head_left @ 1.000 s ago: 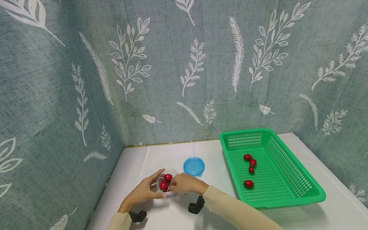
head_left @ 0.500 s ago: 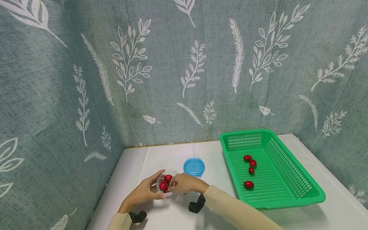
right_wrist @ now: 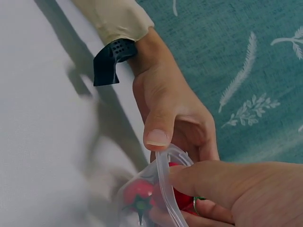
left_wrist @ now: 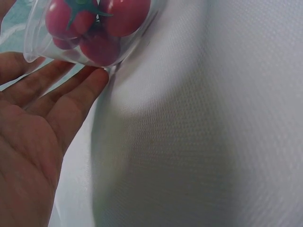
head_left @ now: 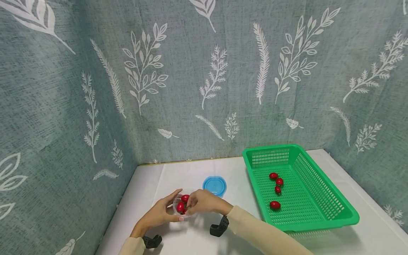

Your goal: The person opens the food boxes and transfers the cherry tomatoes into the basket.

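A clear plastic container (head_left: pixel 176 204) holding several cherry tomatoes (left_wrist: pixel 128 16) stands on the white table, left of the middle. My left hand (head_left: pixel 158 212) grips it from the left side. In the right wrist view that hand's thumb (right_wrist: pixel 158 135) lies at the rim, while the left wrist view shows the fingers along the wall. From the right, my right hand (head_left: pixel 205 202) reaches over the rim. Its thumb and fingers pinch a cherry tomato (right_wrist: pixel 183 199) with a green stem inside the container; the fingers partly hide it.
A blue plastic lid (head_left: pixel 215 186) lies just behind the container. To the right stands a green slotted basket (head_left: pixel 313 198) with several cherry tomatoes (head_left: pixel 275 205) on its floor. Patterned fabric walls (head_left: pixel 191 88) border the table at the back and sides.
My right hand has lifted slightly at the container, and a bit of green now shows by its fingertips. The left hand keeps its grip. The head view has shifted a little.
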The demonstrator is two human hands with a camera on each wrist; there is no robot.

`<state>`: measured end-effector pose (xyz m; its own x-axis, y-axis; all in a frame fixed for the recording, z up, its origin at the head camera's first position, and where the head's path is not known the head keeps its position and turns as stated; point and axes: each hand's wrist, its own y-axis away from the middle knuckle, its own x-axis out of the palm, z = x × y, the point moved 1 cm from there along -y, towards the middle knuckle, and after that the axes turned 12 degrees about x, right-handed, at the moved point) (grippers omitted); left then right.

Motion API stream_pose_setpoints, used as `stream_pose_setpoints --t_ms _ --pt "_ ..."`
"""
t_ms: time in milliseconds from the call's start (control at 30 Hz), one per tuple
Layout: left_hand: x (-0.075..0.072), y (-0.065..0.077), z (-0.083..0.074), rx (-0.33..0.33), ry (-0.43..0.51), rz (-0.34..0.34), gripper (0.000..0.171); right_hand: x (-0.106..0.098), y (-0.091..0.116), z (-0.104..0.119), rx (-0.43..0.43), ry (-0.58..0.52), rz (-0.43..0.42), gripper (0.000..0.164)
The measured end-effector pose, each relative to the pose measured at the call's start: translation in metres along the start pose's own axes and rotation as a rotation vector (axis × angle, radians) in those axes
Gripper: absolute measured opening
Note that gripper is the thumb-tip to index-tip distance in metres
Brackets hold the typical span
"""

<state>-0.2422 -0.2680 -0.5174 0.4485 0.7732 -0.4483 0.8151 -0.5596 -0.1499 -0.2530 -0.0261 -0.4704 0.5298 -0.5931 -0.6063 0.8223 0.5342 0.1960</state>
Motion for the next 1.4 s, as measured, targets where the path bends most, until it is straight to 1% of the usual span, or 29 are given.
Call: stream_pose_setpoints --t_ms 167,400,600,800,1000,1200,1400 --pt "0.001 -0.001 0.0 0.0 0.0 0.003 0.104 -0.001 0.001 0.0 0.01 -0.008 -0.026 0.012" --pt "0.001 -0.002 -0.002 -0.013 -0.005 -0.006 0.105 -0.007 0.001 0.002 -0.024 0.04 -0.088 0.008" --pt "0.001 -0.002 0.002 -0.009 -0.024 -0.015 0.105 -0.015 0.008 0.008 -0.034 0.03 -0.11 0.01" --pt "0.001 -0.002 0.001 -0.006 -0.043 -0.019 0.104 -0.028 0.014 0.015 -0.061 0.04 -0.133 0.015" --pt "0.001 -0.003 0.0 -0.016 -0.057 -0.023 0.104 -0.045 0.019 0.018 -0.096 0.035 -0.175 0.013" --pt "0.001 -0.002 0.001 -0.011 -0.06 -0.024 0.104 -0.061 0.024 0.012 -0.122 0.037 -0.238 0.007" --pt "0.001 -0.003 0.0 -0.009 -0.07 -0.032 0.105 -0.074 0.03 0.005 -0.128 0.063 -0.288 0.01"
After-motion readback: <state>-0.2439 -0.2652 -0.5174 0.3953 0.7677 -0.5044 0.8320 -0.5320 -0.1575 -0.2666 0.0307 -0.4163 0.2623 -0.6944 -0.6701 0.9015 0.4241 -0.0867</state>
